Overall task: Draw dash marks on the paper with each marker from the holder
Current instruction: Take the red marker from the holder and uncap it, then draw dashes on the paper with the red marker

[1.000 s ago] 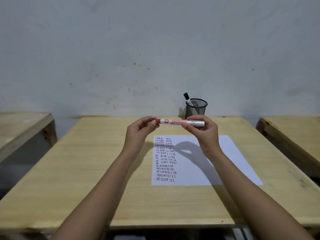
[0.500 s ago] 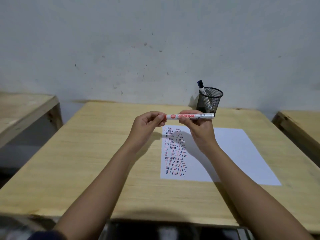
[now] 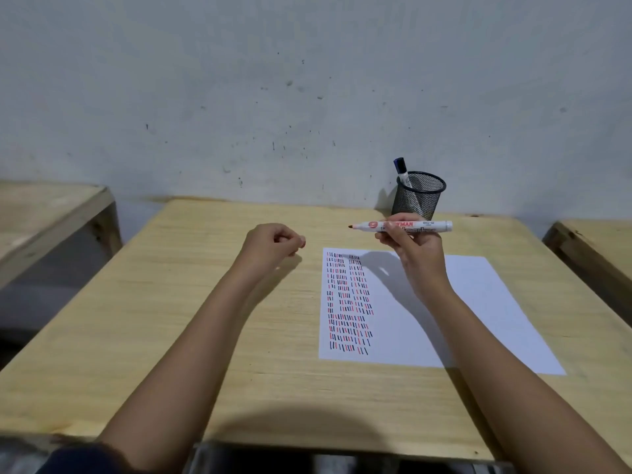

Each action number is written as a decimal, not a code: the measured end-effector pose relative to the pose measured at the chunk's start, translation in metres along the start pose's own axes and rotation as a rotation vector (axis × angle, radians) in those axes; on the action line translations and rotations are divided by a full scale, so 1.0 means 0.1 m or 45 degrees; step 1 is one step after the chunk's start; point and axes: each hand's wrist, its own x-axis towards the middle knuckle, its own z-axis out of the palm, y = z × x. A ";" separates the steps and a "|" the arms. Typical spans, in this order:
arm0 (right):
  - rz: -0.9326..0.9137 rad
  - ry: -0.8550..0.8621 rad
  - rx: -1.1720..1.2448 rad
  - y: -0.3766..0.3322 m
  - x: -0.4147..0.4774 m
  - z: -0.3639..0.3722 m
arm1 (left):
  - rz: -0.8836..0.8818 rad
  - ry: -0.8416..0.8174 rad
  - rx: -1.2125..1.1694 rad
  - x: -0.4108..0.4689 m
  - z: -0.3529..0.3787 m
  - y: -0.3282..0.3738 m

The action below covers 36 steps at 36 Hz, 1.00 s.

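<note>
The right hand (image 3: 415, 254) pinched a red marker (image 3: 403, 226) between thumb and fingers, gripping it near the middle of its white barrel. The marker lay level in the air, above the far edge of the paper (image 3: 478, 302), with its bare red tip pointing left and no cap on that end. Red lettering ran along the barrel.

The left hand (image 3: 270, 246) was curled into a loose fist, thumb against the bent fingers, and hung left of the paper, apart from the marker's tip. Whether it held the cap, I could not tell; a small reddish spot showed at the fingertips, too small to name.

The paper lay flat on the table (image 3: 171, 319), and both forearms reached over the table's near edge, the right one crossing above the paper. Columns of short dashes (image 3: 349, 302) in red and dark ink filled the paper's left strip, from its far edge nearly to its near edge. The remainder of the paper was blank, with the right hand's shadow falling on it.

Beyond the paper, at the table's far edge by the wall (image 3: 307, 80), stood a black mesh holder (image 3: 419, 196). One marker with a dark blue cap (image 3: 402, 171) leaned in it, cap up, against the holder's left rim. To the left and right of the paper's table, parts of two other wooden tables showed.
</note>
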 end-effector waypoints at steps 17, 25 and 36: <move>0.029 0.181 -0.243 0.05 0.03 -0.04 | 0.009 -0.048 0.590 0.33 0.43 -0.02; 0.086 0.206 -0.270 -0.07 -0.17 -0.02 | 0.065 0.109 0.620 -0.01 0.38 0.05; 0.254 0.241 -0.370 -0.20 -0.83 0.07 | 0.207 -0.229 0.632 -0.76 0.43 -0.01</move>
